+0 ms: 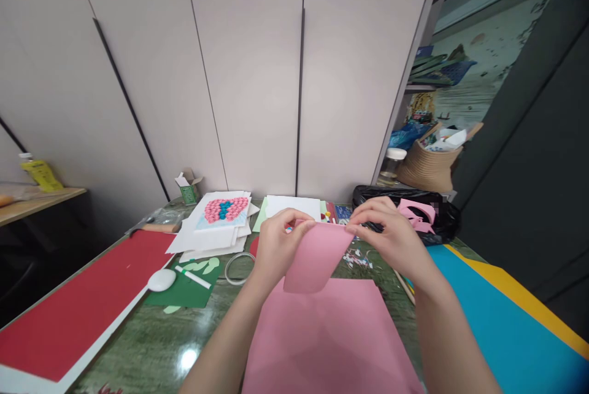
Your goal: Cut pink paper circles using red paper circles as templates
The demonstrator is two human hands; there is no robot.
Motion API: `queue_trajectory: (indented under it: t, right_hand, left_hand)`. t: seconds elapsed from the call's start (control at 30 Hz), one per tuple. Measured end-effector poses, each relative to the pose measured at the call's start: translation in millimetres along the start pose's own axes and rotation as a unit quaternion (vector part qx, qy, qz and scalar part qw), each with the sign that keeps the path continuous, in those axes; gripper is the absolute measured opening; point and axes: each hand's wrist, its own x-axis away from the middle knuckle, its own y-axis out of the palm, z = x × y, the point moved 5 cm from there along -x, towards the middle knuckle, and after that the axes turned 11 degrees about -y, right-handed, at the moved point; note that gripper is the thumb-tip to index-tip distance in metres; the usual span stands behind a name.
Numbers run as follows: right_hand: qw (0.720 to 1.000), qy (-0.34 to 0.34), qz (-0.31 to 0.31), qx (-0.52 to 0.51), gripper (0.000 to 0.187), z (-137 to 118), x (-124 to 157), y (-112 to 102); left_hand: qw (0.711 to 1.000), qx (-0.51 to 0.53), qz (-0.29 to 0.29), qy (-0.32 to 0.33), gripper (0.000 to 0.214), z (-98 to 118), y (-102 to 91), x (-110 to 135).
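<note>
A small pink sheet of paper (315,259) hangs above the table, its top edge pinched at both ends. My left hand (285,243) is closed on the top left corner, thumb and fingers together. On the top right corner, my right hand (381,225) pinches with thumb and fingertips. The paper's lower part curves down toward me. Below it lies a large pink sheet (329,339), flat on the green marbled table (151,345).
On the left lie a red sheet (92,296), a white computer mouse-like object (161,280), a marker (193,277) and a tape roll (229,271). A flower-heart picture (225,210) tops white papers. Blue sheets (497,314) and a black bag (448,222) are right.
</note>
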Motion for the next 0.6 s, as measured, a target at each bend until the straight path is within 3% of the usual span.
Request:
queue_trajectory:
  t: [0.17, 0.33, 0.6]
  right_hand:
    - [1.000, 0.005, 0.002, 0.003, 0.014, -2.7, 0.5, 0.8]
    - [0.997, 0.033, 0.020, -0.064, 0.011, -2.1, 1.6, 3.6]
    - [0.989, 0.053, 0.074, -0.115, 0.007, 0.0, 0.9, 8.2]
  left_hand:
    - [1.000, 0.009, 0.002, 0.008, 0.011, -0.4, -1.0, -0.7]
    - [0.998, 0.046, 0.030, 0.012, 0.009, -4.2, -3.4, -2.7]
    - [0.997, 0.071, 0.041, 0.015, 0.010, -1.7, -5.0, -1.0]
